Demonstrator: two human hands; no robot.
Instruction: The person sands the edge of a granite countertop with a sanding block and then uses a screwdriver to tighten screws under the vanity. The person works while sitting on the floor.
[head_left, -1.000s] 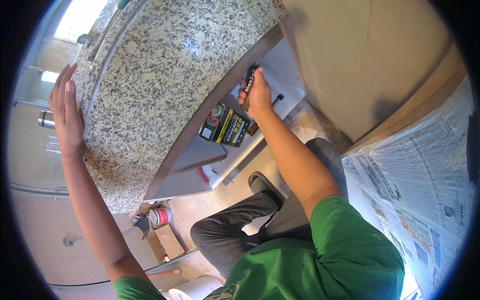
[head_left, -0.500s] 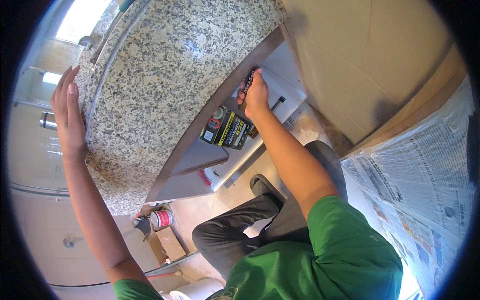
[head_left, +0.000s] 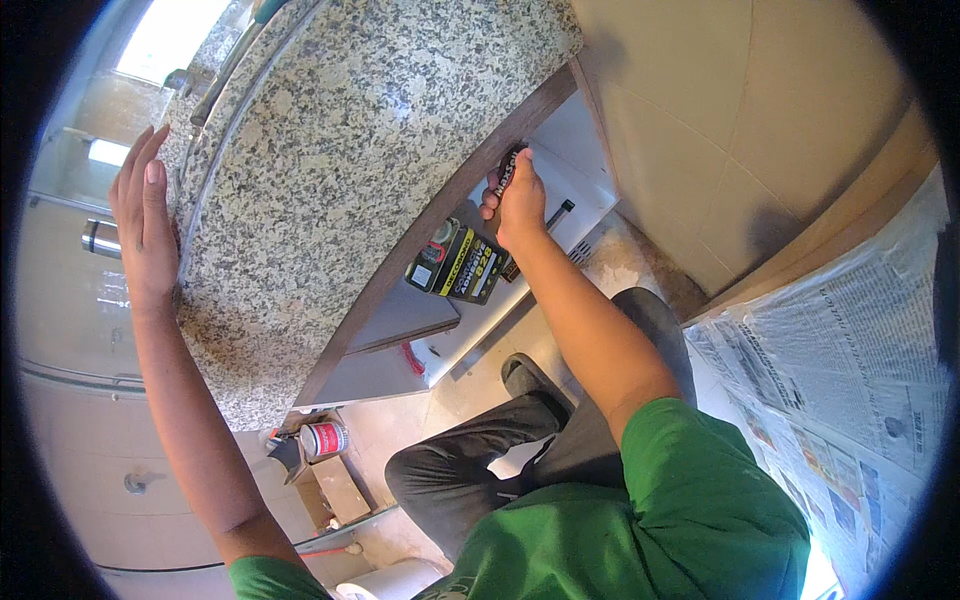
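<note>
My left hand (head_left: 148, 225) lies along the outer left edge of a speckled granite countertop (head_left: 340, 190), fingers stretched out and holding nothing. Below the wooden front edge, my right hand (head_left: 522, 212) is closed around a dark object with pale lettering (head_left: 509, 170); the grip and the counter edge hide much of it, so its kind is unclear. A black container with a yellow band (head_left: 458, 268) stands just left of my right hand in the open cabinet, partly under the counter.
A black rod-like piece (head_left: 563, 212) lies in the cabinet (head_left: 395, 315). A white tin with a red label (head_left: 324, 438) and a cardboard box (head_left: 343, 490) sit on the floor at lower left. Newspaper sheets (head_left: 850, 350) cover a surface at right. A metal-ended cylinder (head_left: 100, 238) is beyond my left hand.
The view has shifted slightly. My right hand, still around the dark object, sits a little lower and shows more of its lettering. My left hand stays at the counter's edge.
</note>
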